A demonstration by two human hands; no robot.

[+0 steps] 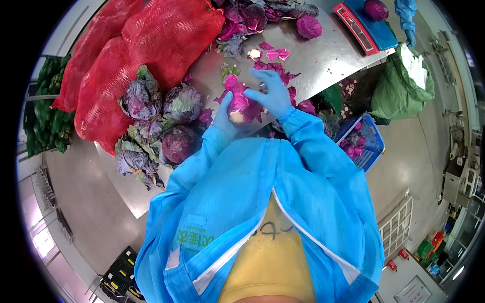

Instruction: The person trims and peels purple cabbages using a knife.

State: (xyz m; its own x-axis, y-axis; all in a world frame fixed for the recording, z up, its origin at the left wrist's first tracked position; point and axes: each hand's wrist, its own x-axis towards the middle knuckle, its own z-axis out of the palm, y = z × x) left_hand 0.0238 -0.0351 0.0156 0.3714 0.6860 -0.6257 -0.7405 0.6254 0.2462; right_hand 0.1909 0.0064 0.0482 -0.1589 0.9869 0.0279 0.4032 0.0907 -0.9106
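A purple cabbage (243,108) with a pale cut stem and loosened leaves is in front of my chest, over the steel table's near edge. My left hand (224,115), in a blue glove, holds it from the left side. On its right, my right hand (274,92) is gloved too, with fingers spread and the lower ones near the cabbage's upper right. Torn purple leaves (277,54) lie on the table just beyond. Left of my left hand sit untrimmed cabbages with outer leaves (182,103).
Red mesh sacks (151,40) fill the table's left. Beyond are more cabbages (309,27) and a blue-topped scale (371,25) at right. A co-worker's gloved hand (410,38) hangs by a green bag (404,83). A blue basket (371,144) holds cabbages.
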